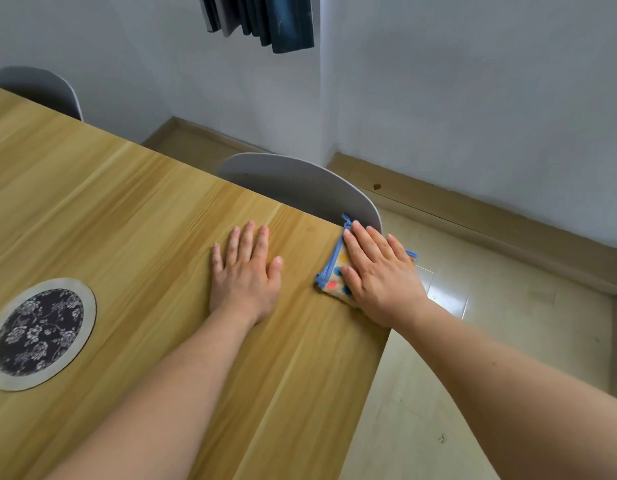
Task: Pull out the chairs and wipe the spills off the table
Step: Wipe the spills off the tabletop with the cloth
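A folded cloth (331,277) with coloured dots and a blue hem lies at the far right corner of the wooden table (127,209). My right hand (380,271) presses flat on it, fingers straight. My left hand (246,271) rests palm-down on the bare tabletop just left of the cloth, fingers spread. A grey chair (300,185) stands tucked against the table's far edge, right behind the cloth. A second grey chair (40,90) is pushed in at the far left. No spill is plain to see on the wood.
A round floral placemat (40,332) lies on the table at the left. Beyond the table's right edge is tiled floor (490,306). White walls close off the corner, and a dark blue curtain (265,22) hangs at the top.
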The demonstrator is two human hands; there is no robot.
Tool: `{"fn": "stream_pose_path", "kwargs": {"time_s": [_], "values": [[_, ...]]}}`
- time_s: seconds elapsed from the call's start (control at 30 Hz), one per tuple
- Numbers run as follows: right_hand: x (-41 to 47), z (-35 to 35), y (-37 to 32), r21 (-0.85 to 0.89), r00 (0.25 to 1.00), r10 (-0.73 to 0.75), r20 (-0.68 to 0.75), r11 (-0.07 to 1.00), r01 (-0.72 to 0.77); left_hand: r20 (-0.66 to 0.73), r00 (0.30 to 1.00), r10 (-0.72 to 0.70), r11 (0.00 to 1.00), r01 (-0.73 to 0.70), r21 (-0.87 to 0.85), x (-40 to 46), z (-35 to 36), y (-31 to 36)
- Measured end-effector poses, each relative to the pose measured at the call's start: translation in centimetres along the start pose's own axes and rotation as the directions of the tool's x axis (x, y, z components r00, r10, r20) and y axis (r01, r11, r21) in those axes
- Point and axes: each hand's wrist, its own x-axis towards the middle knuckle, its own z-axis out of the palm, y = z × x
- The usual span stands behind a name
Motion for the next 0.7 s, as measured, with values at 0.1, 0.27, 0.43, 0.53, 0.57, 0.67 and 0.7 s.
{"fn": "stream_pose_path", "kwargs": {"time_s": [0.1,0.27,0.43,0.53,0.57,0.67,0.7], "values": [[0.0,0.0,-0.3,-0.014,1.000,-0.002,-0.004,1.000,0.002,0.002,1.000,-0.012,1.000,0.012,0.001,-0.3,-0.1,-0.2],[0.8,-0.2,0.0,-0.044,0.999,0.002,-0.039,0.999,-0.004,-0.016,1.000,-0.005,1.000,0.005,0.004,0.5,-0.5,-0.1],[0.2,0.5,-0.2,-0.066,0.999,-0.012,-0.039,0.998,0.009,-0.018,1.000,-0.010,1.000,0.010,-0.003,-0.1,0.3,-0.3],[0.2,0.4,-0.3,-0.056,0.999,-0.005,-0.037,0.998,0.003,-0.020,1.000,-0.008,1.000,0.008,-0.004,-0.2,0.3,-0.4],[0.1,0.4,-0.4,-0.057,0.999,-0.005,-0.036,0.998,0.003,-0.021,1.000,-0.006,1.000,0.006,-0.003,-0.2,0.4,-0.5],[-0.3,0.5,-0.7,-0.049,1.000,-0.010,-0.010,0.999,0.010,-0.021,1.000,0.003,1.000,-0.003,-0.007,-0.3,0.4,-0.6],[-0.5,0.6,-1.0,-0.051,1.000,-0.010,-0.006,0.999,0.010,-0.022,1.000,0.001,1.000,-0.001,-0.014,-0.2,0.5,-0.6]]}}
